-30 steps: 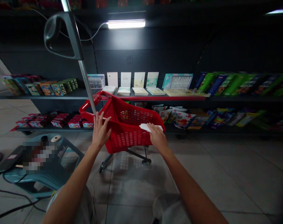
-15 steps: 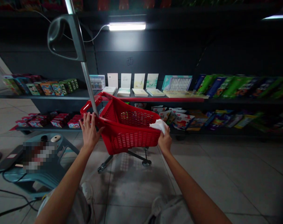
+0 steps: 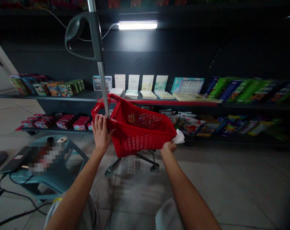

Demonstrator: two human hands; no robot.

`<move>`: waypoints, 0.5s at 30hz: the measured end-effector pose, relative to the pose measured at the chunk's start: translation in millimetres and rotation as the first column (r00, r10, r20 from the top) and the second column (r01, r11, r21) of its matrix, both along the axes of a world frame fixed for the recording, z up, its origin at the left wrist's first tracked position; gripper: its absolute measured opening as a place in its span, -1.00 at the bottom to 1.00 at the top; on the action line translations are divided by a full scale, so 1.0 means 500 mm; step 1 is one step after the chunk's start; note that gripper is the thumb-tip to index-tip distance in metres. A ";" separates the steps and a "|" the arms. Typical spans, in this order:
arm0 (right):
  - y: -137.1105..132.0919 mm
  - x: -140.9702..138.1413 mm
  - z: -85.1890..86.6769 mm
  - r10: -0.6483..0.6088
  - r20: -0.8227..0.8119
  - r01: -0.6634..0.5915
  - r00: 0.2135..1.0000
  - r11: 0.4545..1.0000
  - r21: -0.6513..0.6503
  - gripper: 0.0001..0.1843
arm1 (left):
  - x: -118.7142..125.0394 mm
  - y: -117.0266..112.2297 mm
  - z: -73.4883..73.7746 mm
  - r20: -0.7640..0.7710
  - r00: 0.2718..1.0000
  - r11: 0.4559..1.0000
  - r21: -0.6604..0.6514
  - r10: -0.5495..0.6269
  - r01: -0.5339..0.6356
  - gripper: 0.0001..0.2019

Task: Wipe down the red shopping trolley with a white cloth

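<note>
A red plastic shopping cart (image 3: 145, 140) on small wheels stands on the tiled floor in front of me. My left hand (image 3: 101, 131) grips its near rim, just beside the metal pole (image 3: 102, 75) that rises to a grey handle (image 3: 84, 33). My right hand (image 3: 168, 146) is closed on a white cloth (image 3: 178, 137) pressed against the cart's lower right corner, outside the mesh wall. The basket looks empty inside.
A blue plastic stool (image 3: 51, 166) with a blurred item and cables stands at the left. Behind the cart, dark shelves (image 3: 231, 103) carry notebooks (image 3: 140, 89), green boxes and red packs (image 3: 68, 123). A lamp (image 3: 137, 25) glows above. Grey floor tiles lie to the right.
My right hand has carried the cloth from the cart's top rim down over the right edge to its lower outer corner. The left hand kept hold of the rim; the view shifted slightly left.
</note>
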State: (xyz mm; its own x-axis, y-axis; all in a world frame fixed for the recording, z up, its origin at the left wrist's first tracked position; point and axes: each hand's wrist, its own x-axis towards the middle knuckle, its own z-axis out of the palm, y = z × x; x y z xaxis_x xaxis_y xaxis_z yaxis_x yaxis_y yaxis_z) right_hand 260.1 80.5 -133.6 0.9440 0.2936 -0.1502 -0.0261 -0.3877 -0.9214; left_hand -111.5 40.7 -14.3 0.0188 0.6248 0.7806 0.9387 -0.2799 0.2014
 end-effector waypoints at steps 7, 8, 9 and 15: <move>-0.006 -0.105 0.013 -0.010 -0.108 0.019 0.994 0.996 0.082 -0.51 | 0.012 -0.001 -0.002 0.077 0.997 1.000 -0.029 0.004 -0.002 -0.18; -0.009 -0.119 0.017 0.001 -0.120 0.011 0.993 0.995 0.095 -0.51 | 0.013 0.000 -0.003 0.081 0.997 1.000 -0.029 0.002 0.000 -0.16; -0.012 -0.135 0.019 0.016 -0.134 -0.001 0.991 0.994 0.108 -0.52 | 0.014 0.000 -0.005 0.085 0.996 1.000 -0.026 -0.005 0.007 -0.15; -0.044 -0.297 0.000 0.293 -0.233 -0.219 0.927 0.929 0.298 -0.71 | 0.034 0.001 -0.009 0.157 0.982 0.994 0.024 -0.107 0.105 -0.09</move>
State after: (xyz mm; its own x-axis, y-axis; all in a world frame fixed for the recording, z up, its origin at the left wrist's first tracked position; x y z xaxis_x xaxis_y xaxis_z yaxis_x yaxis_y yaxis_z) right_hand 111.5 58.5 -133.5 0.7654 0.5835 -0.2715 -0.2192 -0.1603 -0.9624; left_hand -94.7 41.0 -18.7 -0.0398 0.6134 0.7888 0.8602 -0.3806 0.3393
